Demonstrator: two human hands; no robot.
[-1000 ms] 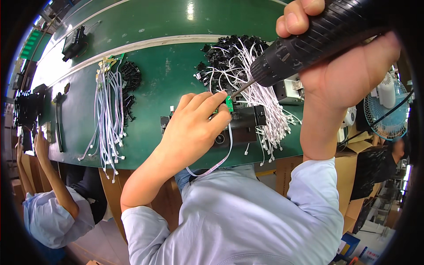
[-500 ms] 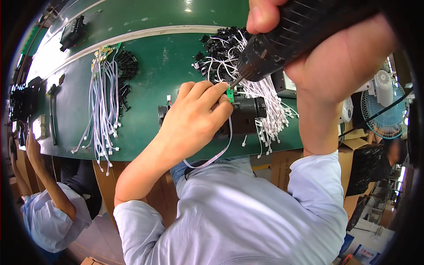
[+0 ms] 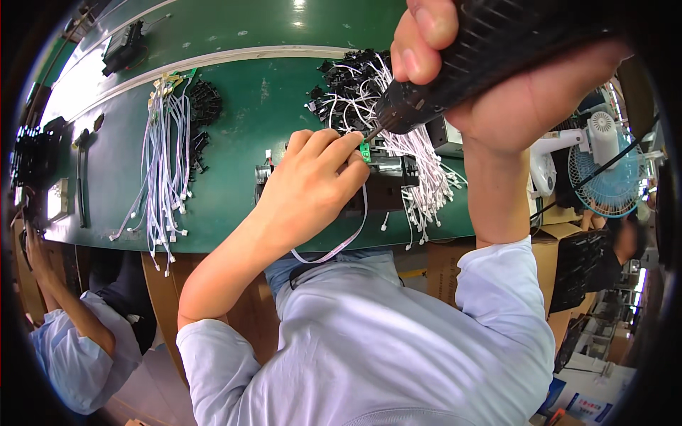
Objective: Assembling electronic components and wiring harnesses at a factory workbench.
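Observation:
My right hand (image 3: 511,106) is wrapped round a black electric screwdriver (image 3: 455,74), tilted down to the left. Its bit meets a small green circuit board (image 3: 366,150) close to my left fingertips. My left hand (image 3: 309,174) lies over a black plastic housing (image 3: 383,181), fingers bent and pressed together at the board; whether they pinch the board or a screw is hidden. From under this hand a white flat cable (image 3: 364,213) loops down past the table edge. A small white connector (image 3: 268,154) stands up at the housing's left end.
On the green table (image 3: 249,92), a bundle of white cables (image 3: 167,156) and black parts (image 3: 206,103) lie left. More white cables (image 3: 426,184) and black parts (image 3: 352,74) are heaped right. Another person's arm (image 3: 67,302) is at far left; a blue fan (image 3: 607,174) stands right.
The view has shifted slightly. My right hand and the screwdriver sit a little further left and lower; the bit stays at the board. My left hand keeps its place on the housing.

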